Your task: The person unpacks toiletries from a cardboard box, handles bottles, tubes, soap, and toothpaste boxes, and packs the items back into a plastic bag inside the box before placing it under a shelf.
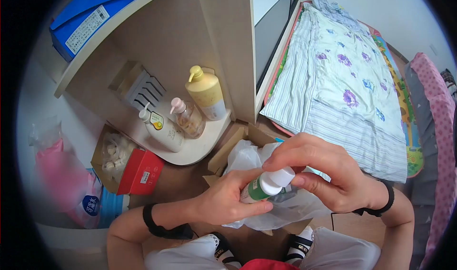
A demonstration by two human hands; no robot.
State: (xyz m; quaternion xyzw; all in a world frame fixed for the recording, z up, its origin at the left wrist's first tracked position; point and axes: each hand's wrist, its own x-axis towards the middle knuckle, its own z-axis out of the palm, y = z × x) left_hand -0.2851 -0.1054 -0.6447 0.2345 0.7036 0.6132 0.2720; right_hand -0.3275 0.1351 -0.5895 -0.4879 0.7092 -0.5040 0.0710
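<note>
Steadying a small green-labelled bottle [257,191] at five o'clock in the view, the left hand [223,196] curls round its body, while the right hand [331,170] pinches the white cap [281,176] between thumb and fingers. The bottle leans, cap toward two o'clock, probably to suit the right hand's grasp. Beneath, a plastic bag [300,212] spreads over an open cardboard box [223,156]. Toward ten o'clock, three pump bottles [164,131] stand upright on a shelf [216,131], likely for easy reach.
</note>
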